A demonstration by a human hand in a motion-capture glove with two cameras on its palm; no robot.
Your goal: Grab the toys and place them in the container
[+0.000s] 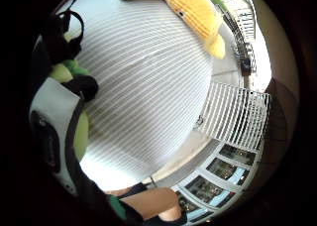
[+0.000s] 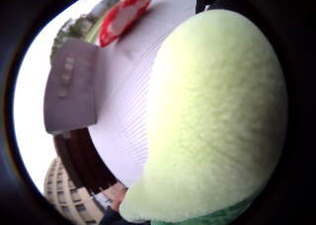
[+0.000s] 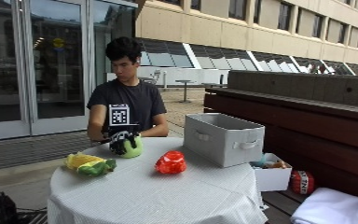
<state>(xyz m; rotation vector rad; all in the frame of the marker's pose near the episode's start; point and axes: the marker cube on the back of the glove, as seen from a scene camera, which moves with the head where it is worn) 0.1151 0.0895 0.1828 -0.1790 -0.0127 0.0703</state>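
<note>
Container [image 3: 222,138], grey fabric bin with side handles, stands at centre-right of the outside view on the round table [image 3: 154,191], open top up, so toys can be dropped in from above. Corn toy [image 3: 89,164] lies on its side at lower left near the table edge; red toy [image 3: 171,162] sits at mid-frame between corn and bin; both untouched. Pale green plush [image 3: 131,146] sits left of centre, near the person. Right hand [image 3: 120,142] is curled over it, fingers wrapped on the plush; judged as the pickup grasp, lift not yet begun.
</note>
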